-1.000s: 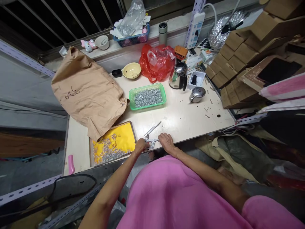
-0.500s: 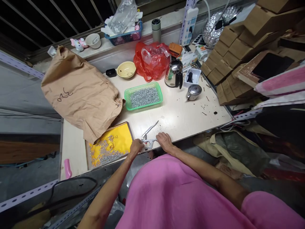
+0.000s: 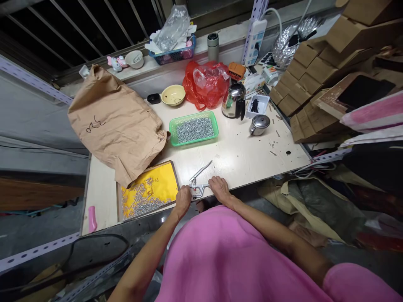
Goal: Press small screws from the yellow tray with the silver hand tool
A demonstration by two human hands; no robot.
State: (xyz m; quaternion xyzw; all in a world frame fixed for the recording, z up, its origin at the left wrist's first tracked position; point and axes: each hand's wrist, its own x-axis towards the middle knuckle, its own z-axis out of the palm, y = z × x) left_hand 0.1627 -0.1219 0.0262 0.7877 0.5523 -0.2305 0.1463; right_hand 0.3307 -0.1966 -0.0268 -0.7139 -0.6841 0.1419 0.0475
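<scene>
The lever tool [image 3: 202,187] looks metallic, the kettle [image 3: 233,100] glossy metal, the sack [image 3: 121,123] matt paper.

Bright tabletop [image 3: 241,153] with faint glare, black window [image 3: 75,31], wide-angle stretch at edges.

Now spot the steel kettle [image 3: 232,104], right beside the red plastic bag [image 3: 204,95]; behind, catch the flask [image 3: 213,49] up on the ledge [image 3: 232,38].
</scene>
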